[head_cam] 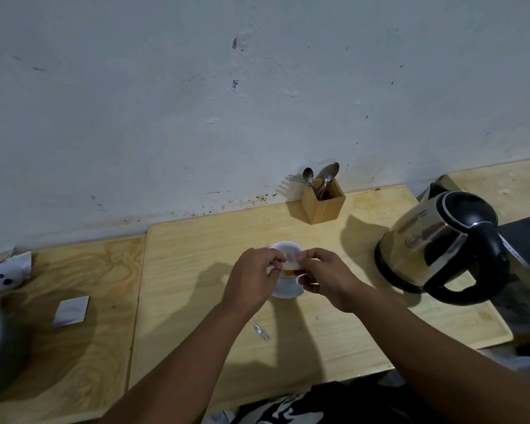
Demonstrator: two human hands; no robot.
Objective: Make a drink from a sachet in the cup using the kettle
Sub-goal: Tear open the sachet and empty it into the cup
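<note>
Both hands, the left hand (pixel 251 278) and right hand (pixel 326 278), are pinching the sachet (pixel 289 270) directly over the white cup (pixel 286 249) on the table (pixel 196 255), so a careless tilt is risking powder spilling outside the rim

Wooden holder (pixel 323 203) with spoons (pixel 329 175) by wall; torn foil strip (pixel 260 331) on board; white bag (pixel 8 272) far left.
</note>
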